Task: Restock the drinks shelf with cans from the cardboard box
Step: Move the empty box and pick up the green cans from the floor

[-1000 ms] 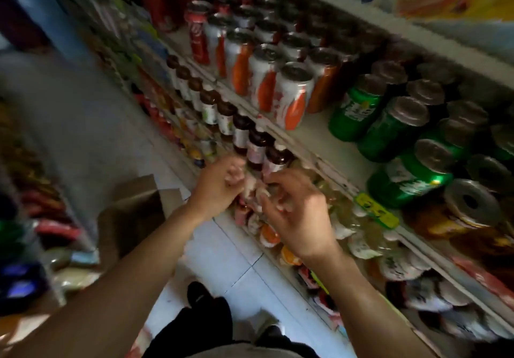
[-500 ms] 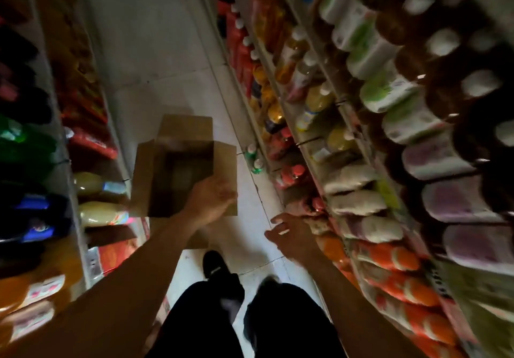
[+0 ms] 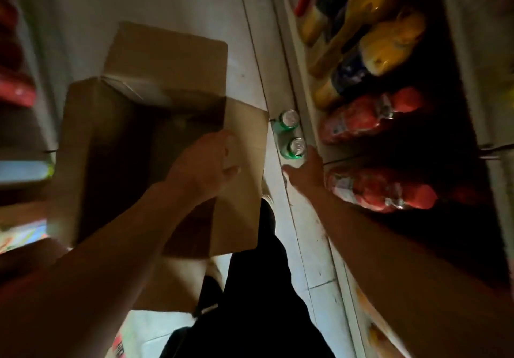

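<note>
On the aisle floor: the cardboard box (image 3: 144,124) is sitting open, flaps spread.
Left hand (image 3: 207,167): gripping the box's right flap.
Right hand (image 3: 304,170): reaching open, fingers spread, touching the nearer of two green cans (image 3: 292,135).
Cans: standing upright between box and shelf base (image 3: 308,107).

Both forearms are bare right up to the frame's edge, no sleeves in sight, no watch, no bands at either wrist. The left hand (image 3: 205,163) and right hand (image 3: 307,170) are bare too, with no gloves and no rings that show in this dim light. Down below, dark trousers (image 3: 267,288), black or near it, loose in the leg. A pale shoe (image 3: 267,195) peeks out, blurred.
</note>
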A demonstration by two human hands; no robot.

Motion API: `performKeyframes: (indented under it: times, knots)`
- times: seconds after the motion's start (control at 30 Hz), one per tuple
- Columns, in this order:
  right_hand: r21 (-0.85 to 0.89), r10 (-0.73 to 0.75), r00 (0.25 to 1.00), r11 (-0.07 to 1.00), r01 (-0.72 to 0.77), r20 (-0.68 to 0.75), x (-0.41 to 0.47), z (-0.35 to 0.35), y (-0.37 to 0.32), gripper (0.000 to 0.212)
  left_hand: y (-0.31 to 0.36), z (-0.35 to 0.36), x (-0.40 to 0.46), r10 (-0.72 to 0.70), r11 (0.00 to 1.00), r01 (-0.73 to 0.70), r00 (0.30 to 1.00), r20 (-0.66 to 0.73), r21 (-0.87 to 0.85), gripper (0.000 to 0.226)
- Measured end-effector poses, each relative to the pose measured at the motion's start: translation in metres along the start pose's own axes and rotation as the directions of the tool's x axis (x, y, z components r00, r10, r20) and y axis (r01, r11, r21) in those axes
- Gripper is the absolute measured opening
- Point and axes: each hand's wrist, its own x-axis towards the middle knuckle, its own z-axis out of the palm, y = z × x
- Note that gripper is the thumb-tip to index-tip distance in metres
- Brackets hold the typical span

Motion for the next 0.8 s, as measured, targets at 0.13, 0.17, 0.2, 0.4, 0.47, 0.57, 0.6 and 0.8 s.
performKeyframes:
  times: [0.13, 0.17, 0.2, 0.4, 0.47, 0.57, 0.6, 0.8]
  knots:
    - [-0.076, -0.034, 0.999, 0.997, 0.034, -0.006, 0.061, 0.018, 0.010, 0.087, -0.012, 0.017, 0.034, 0.023, 1.000, -0.023, 1.000, 0.021, -0.003, 0.047]
    - [-0.110, -0.042, 0.999, 0.993, 0.042, 0.006, 0.069, 0.020, 0.009, 0.088, -0.012, 0.018, 0.039, 0.039, 0.999, -0.039, 0.999, 0.018, 0.030, 0.045]
    - [-0.146, -0.038, 0.999, 0.988, 0.041, 0.019, 0.080, 0.025, 0.011, 0.089, -0.014, 0.020, 0.046, 0.048, 0.997, -0.049, 0.999, 0.018, 0.053, 0.042]
    - [-0.261, 0.016, 0.997, 0.965, 0.003, 0.070, 0.117, 0.042, 0.020, 0.088, -0.022, 0.021, 0.068, 0.048, 0.995, -0.040, 0.994, -0.095, 0.090, 0.035]
    - [-0.258, 0.036, 0.998, 0.966, -0.023, 0.046, 0.124, 0.046, 0.022, 0.081, -0.023, 0.025, 0.070, 0.054, 0.996, -0.047, 0.993, -0.105, 0.070, 0.033]
    - [-0.205, 0.057, 0.998, 0.977, -0.052, 0.022, 0.130, 0.048, 0.022, 0.070, -0.021, 0.030, 0.073, 0.081, 0.996, -0.076, 0.992, -0.098, 0.049, 0.034]
    - [-0.188, 0.066, 0.997, 0.980, -0.059, 0.035, 0.131, 0.047, 0.024, 0.067, -0.019, 0.031, 0.073, 0.091, 0.995, -0.087, 0.992, -0.091, 0.047, 0.035]
    - [-0.086, 0.038, 0.997, 0.996, -0.032, 0.063, 0.092, 0.021, 0.020, 0.056, -0.009, 0.032, 0.068, 0.069, 0.988, -0.065, 0.997, -0.025, 0.143, 0.038]
